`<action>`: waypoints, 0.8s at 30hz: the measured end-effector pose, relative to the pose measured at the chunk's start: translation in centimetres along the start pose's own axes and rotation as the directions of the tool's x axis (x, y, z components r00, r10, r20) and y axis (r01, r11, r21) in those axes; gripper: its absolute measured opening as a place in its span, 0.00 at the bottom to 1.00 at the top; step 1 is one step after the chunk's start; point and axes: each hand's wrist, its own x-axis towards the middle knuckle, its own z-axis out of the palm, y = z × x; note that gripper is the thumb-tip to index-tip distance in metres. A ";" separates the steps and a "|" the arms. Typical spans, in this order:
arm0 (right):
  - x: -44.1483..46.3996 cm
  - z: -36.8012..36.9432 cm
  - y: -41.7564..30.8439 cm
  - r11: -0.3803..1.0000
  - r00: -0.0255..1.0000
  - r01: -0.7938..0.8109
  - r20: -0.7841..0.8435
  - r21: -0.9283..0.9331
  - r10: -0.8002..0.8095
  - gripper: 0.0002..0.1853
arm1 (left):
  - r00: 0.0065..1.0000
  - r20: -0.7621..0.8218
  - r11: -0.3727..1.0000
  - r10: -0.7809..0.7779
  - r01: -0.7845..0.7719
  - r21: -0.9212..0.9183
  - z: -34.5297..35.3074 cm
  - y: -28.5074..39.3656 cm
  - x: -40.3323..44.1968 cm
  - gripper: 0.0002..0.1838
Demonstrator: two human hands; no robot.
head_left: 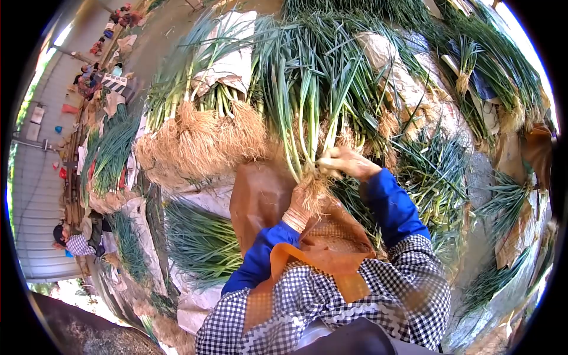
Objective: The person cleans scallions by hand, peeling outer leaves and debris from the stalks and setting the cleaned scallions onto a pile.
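My left hand (303,200) is closed round the root end of a few green onions (303,139), whose pale stalks fan upward into long dark leaves. Tan, stringy roots hang down past its fingers. At the base of the same stalks, my right hand (350,163) has its fingers bent in a pinch; what lies between the fingertips is too small to make out. A brown plastic apron (254,198) covers my lap below both hands. Just to the left lie thick bundles of green onions with bushy roots (198,139), partly covered by a whitish sack (228,50).
Trimmed-looking green leaves (204,242) lie in a pile at the lower left, and loose greens (435,177) are heaped on the right. A crumpled sack (381,53) sits among more onions. Another person (83,242) is at the far left; further people are at upper left.
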 end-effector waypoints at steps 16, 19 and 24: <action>0.7 0.2 5.2 0.499 0.936 0.057 -0.128 -0.864 -0.328 0.14 | 0.981 0.189 0.999 -0.039 0.040 -0.003 -0.5 0.5 0.0 0.11; -2.1 2.0 3.5 0.983 0.983 0.032 -0.173 -0.181 -0.064 0.11 | 0.998 0.066 0.990 0.020 -0.011 -0.137 2.3 0.6 -0.5 0.12; -7.2 -0.1 3.8 0.661 0.952 -0.148 0.075 -0.736 0.296 0.25 | 0.984 0.170 0.986 -0.055 0.081 -0.148 0.0 0.8 -0.1 0.17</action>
